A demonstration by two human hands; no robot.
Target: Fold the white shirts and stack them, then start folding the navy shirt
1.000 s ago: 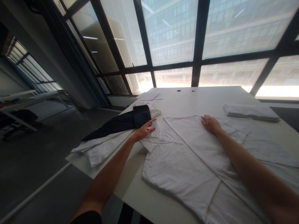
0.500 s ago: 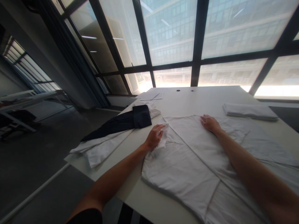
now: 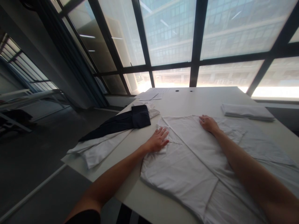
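A white garment lies spread over the table, with a long folded edge running diagonally across it. My left hand rests flat on its left edge, fingers stretched out over a small turned-in white flap. Near the garment's far edge lies my right hand, palm down on the cloth with its fingers loosely extended. Neither hand grips anything that I can see. More white cloth spreads out to the right, partly behind my right forearm.
To the left, a dark navy garment lies on top of white cloth near the table edge. Paper sheets are at the far left corner. A folded white stack sits at the right of the white table. Large windows stand behind.
My left hand has gone from loosely curled at the flap to lying flat on it, slightly lower and to the right. My right hand has stayed on the cloth.
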